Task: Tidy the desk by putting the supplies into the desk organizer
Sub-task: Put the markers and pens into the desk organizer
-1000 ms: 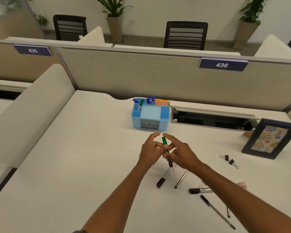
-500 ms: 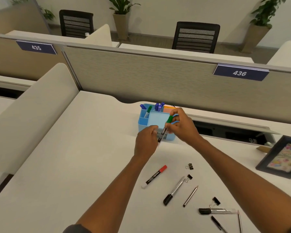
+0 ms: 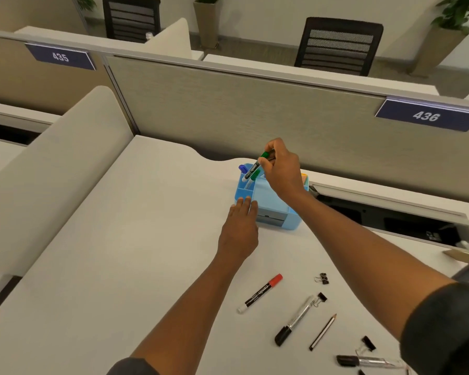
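A blue desk organizer [image 3: 278, 212] stands at the back of the white desk, with a blue marker [image 3: 242, 168] and a green marker in its left rear slot. My right hand [image 3: 280, 169] is above it, holding a green-capped marker [image 3: 255, 166] tilted tip-down over that slot. My left hand [image 3: 240, 228] rests flat on the desk, fingers touching the organizer's front left corner. Loose on the desk near me lie a red-capped marker [image 3: 260, 293], a black-capped marker [image 3: 294, 320], a pencil [image 3: 323, 332] and another black marker [image 3: 363, 361].
Black binder clips [image 3: 322, 277] [image 3: 320, 298] [image 3: 367, 344] lie among the pens. An open cable tray [image 3: 390, 215] runs behind the desk at right. A grey partition [image 3: 228, 109] closes the back, and a cream divider [image 3: 52, 171] the left side.
My right hand has lifted the green-capped marker up and back over the organizer's left rear slot. My left hand let go of it and dropped to the organizer's front corner.
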Demonstrator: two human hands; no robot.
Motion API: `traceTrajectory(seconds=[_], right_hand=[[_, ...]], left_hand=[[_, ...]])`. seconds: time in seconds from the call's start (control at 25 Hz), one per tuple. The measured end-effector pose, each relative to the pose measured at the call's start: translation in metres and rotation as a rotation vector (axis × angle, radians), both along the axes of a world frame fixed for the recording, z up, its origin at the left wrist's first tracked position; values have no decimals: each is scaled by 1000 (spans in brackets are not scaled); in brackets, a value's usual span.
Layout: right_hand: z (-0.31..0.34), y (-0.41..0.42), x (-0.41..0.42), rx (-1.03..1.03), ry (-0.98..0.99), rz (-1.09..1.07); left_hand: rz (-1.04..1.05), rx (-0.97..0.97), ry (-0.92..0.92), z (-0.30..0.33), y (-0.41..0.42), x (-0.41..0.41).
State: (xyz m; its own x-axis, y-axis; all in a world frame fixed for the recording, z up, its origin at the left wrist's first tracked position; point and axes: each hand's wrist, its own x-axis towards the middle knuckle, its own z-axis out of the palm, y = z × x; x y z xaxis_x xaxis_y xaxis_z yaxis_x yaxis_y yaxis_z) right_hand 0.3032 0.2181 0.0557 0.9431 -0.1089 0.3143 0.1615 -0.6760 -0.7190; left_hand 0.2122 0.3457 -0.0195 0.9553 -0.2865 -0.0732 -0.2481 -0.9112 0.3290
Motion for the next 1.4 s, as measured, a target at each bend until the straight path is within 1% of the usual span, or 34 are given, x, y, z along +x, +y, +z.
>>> traceTrajectory(seconds=[0.2, 0.44, 0.6, 0.8, 0.96, 1.16, 1.2, 1.32, 1.4], right_hand=[[-25, 10, 10, -131, 85, 10], [-37, 14, 20, -218, 130, 34], [-38, 17, 21, -331, 167, 58], [-31, 7, 10, -304, 122, 103], [-26, -11, -18, -265, 78, 117], [-34, -40, -81, -182, 133, 56], [-39, -47, -96, -178, 155, 45], [-58, -65, -138, -137, 247, 2], [-71, -73, -165, -144, 318, -18]], left_hand=[[18, -79, 25, -5, 1, 0], [35, -101, 34, -7, -2, 1], [23, -106, 26, -11, 1, 2], [14, -90, 13, -13, 1, 0], [5, -77, 5, -11, 2, -4], [8, -117, -112, -11, -2, -31], [-9, -124, -92, -13, -2, -42], [-62, -125, 90, -21, -2, -75], [-89, -100, 165, -25, -4, -94]])
